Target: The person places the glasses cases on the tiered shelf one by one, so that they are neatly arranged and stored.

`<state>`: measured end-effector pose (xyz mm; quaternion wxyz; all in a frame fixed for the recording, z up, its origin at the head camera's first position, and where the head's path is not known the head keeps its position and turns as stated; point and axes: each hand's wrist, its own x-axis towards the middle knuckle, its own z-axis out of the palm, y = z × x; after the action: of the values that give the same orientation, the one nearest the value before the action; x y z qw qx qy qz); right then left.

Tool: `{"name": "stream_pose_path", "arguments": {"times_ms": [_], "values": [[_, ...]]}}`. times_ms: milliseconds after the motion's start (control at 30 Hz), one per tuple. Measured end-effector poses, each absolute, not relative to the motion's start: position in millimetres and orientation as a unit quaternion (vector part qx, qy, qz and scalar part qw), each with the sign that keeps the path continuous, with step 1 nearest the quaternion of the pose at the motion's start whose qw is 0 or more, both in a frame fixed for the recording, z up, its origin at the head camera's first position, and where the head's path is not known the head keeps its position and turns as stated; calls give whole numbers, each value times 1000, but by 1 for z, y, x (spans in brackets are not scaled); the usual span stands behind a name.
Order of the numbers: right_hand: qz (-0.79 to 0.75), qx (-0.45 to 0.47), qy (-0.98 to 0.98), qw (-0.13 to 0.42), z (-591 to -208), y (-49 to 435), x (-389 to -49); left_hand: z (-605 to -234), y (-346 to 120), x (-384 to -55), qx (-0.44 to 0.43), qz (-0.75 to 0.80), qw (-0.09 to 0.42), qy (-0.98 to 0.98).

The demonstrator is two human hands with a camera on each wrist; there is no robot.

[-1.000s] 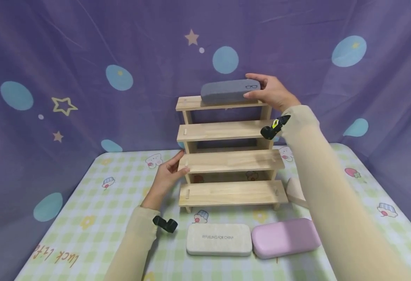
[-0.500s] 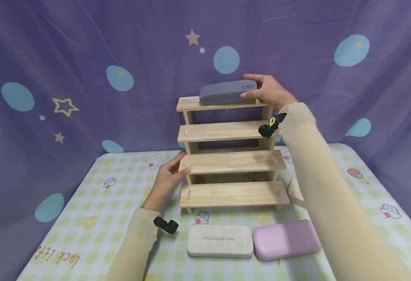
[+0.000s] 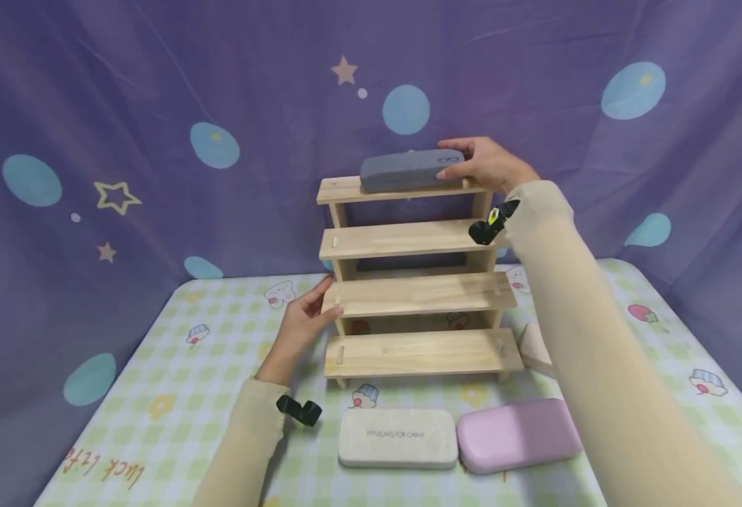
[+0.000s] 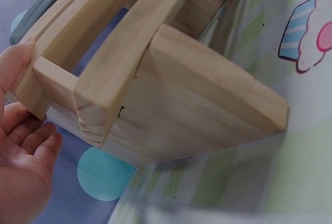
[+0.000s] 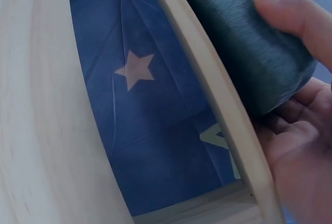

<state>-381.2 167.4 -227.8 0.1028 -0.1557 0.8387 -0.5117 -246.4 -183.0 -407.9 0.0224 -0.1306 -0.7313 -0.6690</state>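
Note:
A four-tier wooden display rack (image 3: 418,238) stands on the table against the curtain. On its top board lies a grey-blue glasses case (image 3: 399,171) with a small glasses print near its right end. My right hand (image 3: 494,163) holds that right end, thumb on the front and fingers behind. In the right wrist view the thumb presses the fabric side of the case (image 5: 249,37), right behind the board's edge. Lower down, my left hand (image 3: 301,325) grips the left end of a middle board, thumb on top; the left wrist view shows its fingers (image 4: 39,143) curled beneath the wood.
In front of the rack lie a cream glasses case (image 3: 398,438) with printed lettering and a pink glasses case (image 3: 519,435). A beige object (image 3: 536,351), partly hidden by the right sleeve, sits at the rack's right foot. A checked cloth (image 3: 206,394) covers the table.
The grey-blue glasses case has slid slightly left along the top board and settled a little lower, my right hand moving with it. My left hand keeps its place on the rack.

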Motion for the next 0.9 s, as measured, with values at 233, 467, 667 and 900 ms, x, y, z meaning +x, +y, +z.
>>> {"name": "stream_pose_path", "arguments": {"times_ms": [233, 467, 667, 900], "values": [[-513, -160, 833, 132, -226, 173, -379, -408, -182, -249, -141, -677, 18, -722], [-490, -176, 844, 127, -225, 173, -378, -408, -181, -251, -138, -677, 18, -723], [-478, -182, 851, 116, -227, 176, -378, -407, -180, -249, -132, -674, 3, -727], [-491, -188, 844, 103, -229, 186, -370, -406, -181, -249, -131, -665, 2, -735]]}}
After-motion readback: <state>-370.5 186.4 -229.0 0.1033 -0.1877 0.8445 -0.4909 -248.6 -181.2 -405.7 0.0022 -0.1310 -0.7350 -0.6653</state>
